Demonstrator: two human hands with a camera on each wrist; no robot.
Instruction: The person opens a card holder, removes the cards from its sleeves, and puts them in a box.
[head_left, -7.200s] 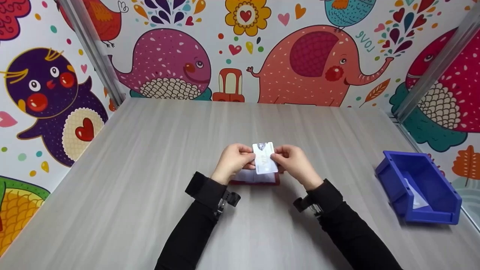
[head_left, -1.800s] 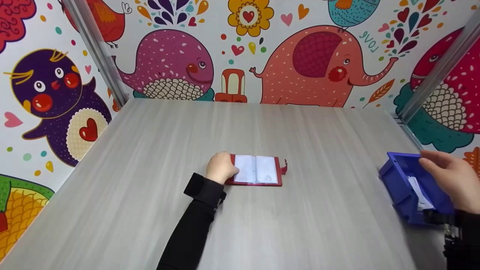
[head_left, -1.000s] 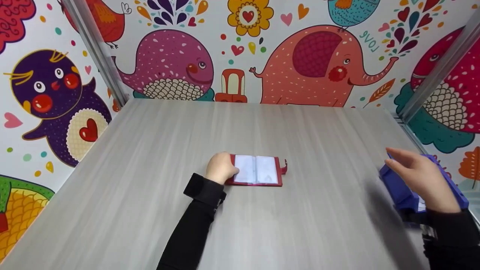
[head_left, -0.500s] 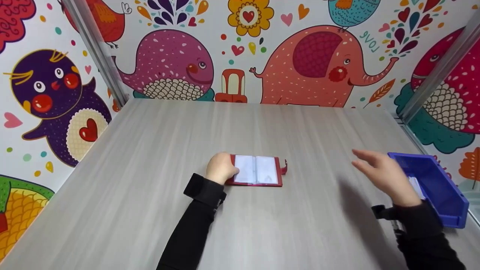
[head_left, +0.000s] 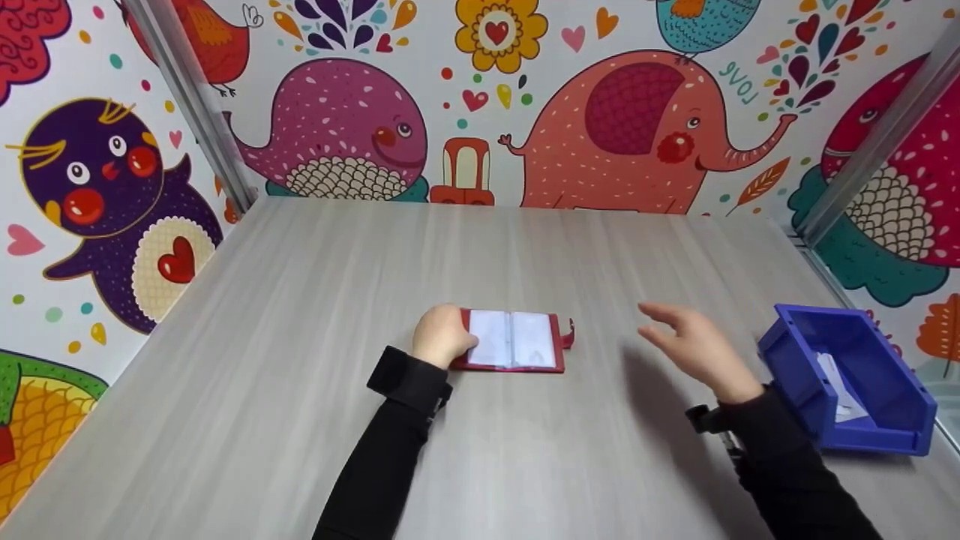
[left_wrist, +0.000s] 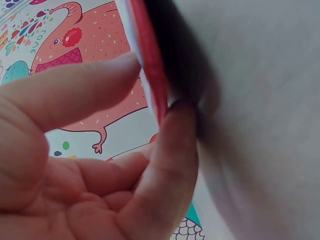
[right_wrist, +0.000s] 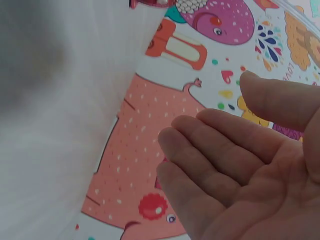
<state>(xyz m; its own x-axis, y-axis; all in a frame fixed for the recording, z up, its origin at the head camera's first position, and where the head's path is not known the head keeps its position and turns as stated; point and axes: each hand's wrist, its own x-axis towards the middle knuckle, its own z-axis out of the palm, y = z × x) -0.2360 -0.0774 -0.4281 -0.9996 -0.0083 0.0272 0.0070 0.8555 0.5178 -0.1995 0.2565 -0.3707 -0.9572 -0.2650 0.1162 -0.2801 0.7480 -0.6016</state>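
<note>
A red card holder lies spread on the table, its pale clear-sleeved pages facing up and its clasp strap sticking out at the right. My left hand pinches its left edge, thumb on the page. In the left wrist view the holder's red edge sits between the thumb and the fingers beneath. My right hand hovers over the table between the holder and the blue bin, holding nothing. The right wrist view shows its palm bare and its fingers extended.
A blue plastic bin stands at the table's right side, with white cards or papers inside. Printed wall panels enclose the back and sides of the table.
Both hands held a white card over the holder at first. Later the right hand was above the bin, and it has since moved left towards the holder. The left hand grips the holder's left edge.
</note>
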